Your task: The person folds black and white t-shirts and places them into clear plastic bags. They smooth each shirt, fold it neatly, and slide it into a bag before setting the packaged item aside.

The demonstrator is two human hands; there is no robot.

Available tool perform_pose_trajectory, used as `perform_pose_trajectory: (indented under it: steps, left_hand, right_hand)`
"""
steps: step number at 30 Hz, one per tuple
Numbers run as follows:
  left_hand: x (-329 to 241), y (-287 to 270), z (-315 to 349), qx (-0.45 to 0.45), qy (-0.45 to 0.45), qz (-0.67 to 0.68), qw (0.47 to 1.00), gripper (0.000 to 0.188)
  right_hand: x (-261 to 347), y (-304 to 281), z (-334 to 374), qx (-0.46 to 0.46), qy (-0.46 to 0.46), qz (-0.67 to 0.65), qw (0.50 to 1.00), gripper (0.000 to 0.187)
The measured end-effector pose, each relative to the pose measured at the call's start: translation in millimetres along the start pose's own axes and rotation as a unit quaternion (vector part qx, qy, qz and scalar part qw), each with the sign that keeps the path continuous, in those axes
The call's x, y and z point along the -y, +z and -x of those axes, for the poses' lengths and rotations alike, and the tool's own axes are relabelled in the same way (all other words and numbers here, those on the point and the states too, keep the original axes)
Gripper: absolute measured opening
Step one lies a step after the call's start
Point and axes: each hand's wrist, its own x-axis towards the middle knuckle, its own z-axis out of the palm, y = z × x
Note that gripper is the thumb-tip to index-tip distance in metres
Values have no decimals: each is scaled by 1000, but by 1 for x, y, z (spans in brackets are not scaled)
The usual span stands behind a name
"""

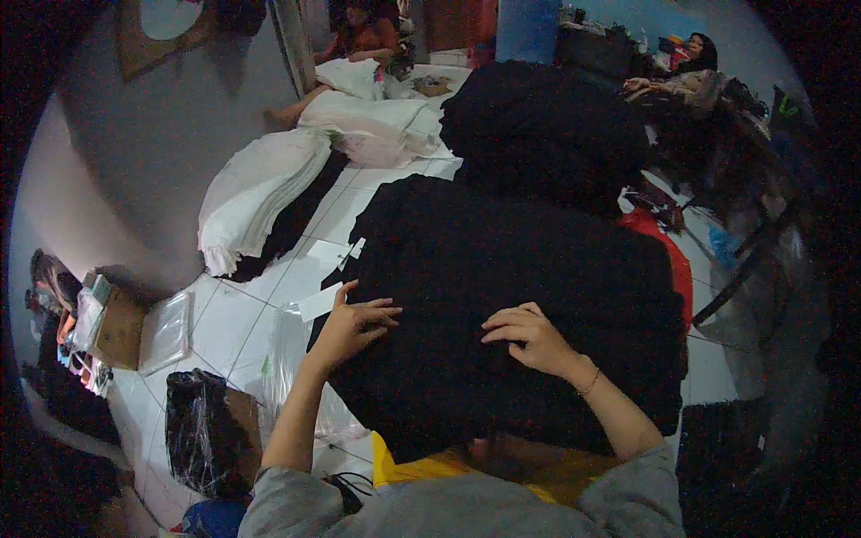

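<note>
At mid-frame, left hand (355, 325) and right hand (531, 341) apart, loose over black cloth (511, 255).
Seemingly smoothing; next move calls for even pressure.

This looks like a textile workroom, given black fabric piles (511, 260) and stacked white cloth (265, 184).

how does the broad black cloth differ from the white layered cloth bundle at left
The broad black cloth is spread wide, while the white layered cloth bundle is narrow and curved. The black cloth lies under the left hand and right hand; the white bundle has neither over it. Both look like fabric.
</note>
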Motion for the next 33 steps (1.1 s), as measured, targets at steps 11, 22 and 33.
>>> perform_pose_trajectory:
  steps: [11,22,33]
  left_hand:
    - [-8,10,-21,-112,-210,-7,971,25]
    - [-20,20,-25,-134,-270,-22,953,30]
    - [-15,26,-8,-120,-212,44,969,17]
  right_hand:
    - [-10,-23,17,-123,275,-103,948,45]
    - [-34,-91,130,-145,320,136,926,20]
    - [-8,19,-17,-176,102,-137,969,19]
